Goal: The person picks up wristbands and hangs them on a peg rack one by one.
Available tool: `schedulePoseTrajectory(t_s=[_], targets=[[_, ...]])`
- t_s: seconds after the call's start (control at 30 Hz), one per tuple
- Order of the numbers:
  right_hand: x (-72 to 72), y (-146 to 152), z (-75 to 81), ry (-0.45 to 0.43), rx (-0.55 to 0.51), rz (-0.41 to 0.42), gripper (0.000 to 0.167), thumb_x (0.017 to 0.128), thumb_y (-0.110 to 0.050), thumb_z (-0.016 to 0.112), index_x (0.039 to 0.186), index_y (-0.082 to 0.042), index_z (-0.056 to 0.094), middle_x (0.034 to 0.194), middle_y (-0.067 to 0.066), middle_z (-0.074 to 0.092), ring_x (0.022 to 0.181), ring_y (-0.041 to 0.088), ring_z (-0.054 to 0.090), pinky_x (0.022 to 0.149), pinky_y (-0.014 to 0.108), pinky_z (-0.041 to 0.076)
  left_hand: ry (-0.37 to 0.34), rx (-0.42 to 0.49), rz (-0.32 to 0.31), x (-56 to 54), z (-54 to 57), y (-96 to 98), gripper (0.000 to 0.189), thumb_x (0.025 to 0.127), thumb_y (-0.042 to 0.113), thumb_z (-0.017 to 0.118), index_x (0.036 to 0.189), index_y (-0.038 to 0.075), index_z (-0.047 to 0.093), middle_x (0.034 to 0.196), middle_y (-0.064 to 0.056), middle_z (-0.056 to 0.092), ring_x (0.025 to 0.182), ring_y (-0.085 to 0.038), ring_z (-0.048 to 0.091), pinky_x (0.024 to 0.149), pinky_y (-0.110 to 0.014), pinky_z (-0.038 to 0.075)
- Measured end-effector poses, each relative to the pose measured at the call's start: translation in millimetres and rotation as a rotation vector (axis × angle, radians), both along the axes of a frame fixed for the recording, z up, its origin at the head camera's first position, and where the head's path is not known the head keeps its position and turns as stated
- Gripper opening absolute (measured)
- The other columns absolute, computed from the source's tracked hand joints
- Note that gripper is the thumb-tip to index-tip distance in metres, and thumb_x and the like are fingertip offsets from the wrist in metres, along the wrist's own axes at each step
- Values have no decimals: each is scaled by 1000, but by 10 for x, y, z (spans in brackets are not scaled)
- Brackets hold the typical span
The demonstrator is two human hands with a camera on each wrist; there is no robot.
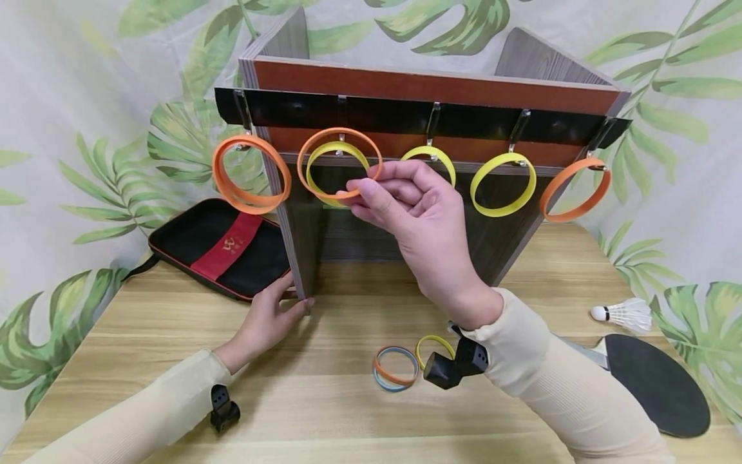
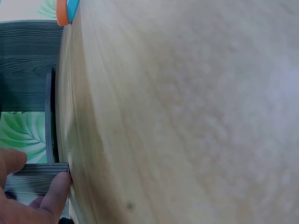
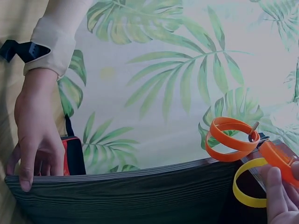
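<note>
Hanging an orange band (image 1: 342, 130), probably: right hand (image 1: 429, 225) pinches it upper centre, left hand (image 1: 266, 325) grips the panel (image 1: 301, 251) lower left, so next aim for the hook (image 1: 342, 115).

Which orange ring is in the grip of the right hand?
The orange ring in front of the leftmost yellow ring, pinched by the right hand; the other orange rings hang from the end hooks or lie on the table.
</note>
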State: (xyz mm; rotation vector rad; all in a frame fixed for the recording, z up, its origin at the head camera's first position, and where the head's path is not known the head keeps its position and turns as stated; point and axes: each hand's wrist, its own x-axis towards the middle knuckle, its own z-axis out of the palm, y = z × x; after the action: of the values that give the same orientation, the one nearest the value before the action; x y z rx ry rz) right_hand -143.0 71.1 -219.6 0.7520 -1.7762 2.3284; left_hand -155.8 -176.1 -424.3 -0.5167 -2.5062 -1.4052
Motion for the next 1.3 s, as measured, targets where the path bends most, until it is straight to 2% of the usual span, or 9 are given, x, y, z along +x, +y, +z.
schedulePoseTrajectory(t_s=[0.23,0.43,0.63,0.8,0.97,1.1,1.3], targets=[[3,4,-27,-54,24,-4,13,100,5,64,112,5,60,97,2,77,91,12,78,92,41,65,27,-2,-3,3,-3,-4,58,92,-6,74,146,-4,54,142,-27,64,111,-43,72,98,-60,58],[11,27,-66,-82,59,3,15,100,3,64,115,8,60,96,2,77,91,15,79,93,40,65,9,10,-1,15,-3,-10,57,92,-6,73,146,-3,55,141,-27,64,112,-43,72,99,-60,58],[26,66,-87,-65,120,4,22,101,1,64,122,9,60,105,15,78,97,24,80,94,42,64,41,9,-1,14,-14,-8,58,92,-7,74,146,-4,55,141,-27,65,110,-41,73,96,-59,59],[55,103,-116,-56,177,20,24,102,-1,64,124,7,62,114,27,75,100,28,80,94,42,65,44,11,-5,10,-19,-9,58,92,-7,73,146,-4,55,142,-27,64,112,-41,72,97,-59,59],[74,152,-166,-53,225,35,23,103,-4,64,124,6,63,116,28,75,102,30,80,94,40,65,43,9,-5,1,-25,-11,57,92,-7,74,146,-4,55,141,-28,64,111,-42,73,97,-60,59],[69,200,-232,-44,268,65,22,104,-4,62,123,6,63,116,25,76,102,26,80,94,40,65,37,11,-4,-1,-27,-10,57,92,-7,73,146,-4,55,142,-27,64,112,-42,73,97,-60,59],[46,299,-395,-38,339,154,19,103,-2,62,119,8,66,112,29,76,98,24,80,88,40,66,37,4,-5,-4,-22,-6,58,92,-7,73,146,-4,54,142,-27,64,113,-43,72,97,-60,59]])
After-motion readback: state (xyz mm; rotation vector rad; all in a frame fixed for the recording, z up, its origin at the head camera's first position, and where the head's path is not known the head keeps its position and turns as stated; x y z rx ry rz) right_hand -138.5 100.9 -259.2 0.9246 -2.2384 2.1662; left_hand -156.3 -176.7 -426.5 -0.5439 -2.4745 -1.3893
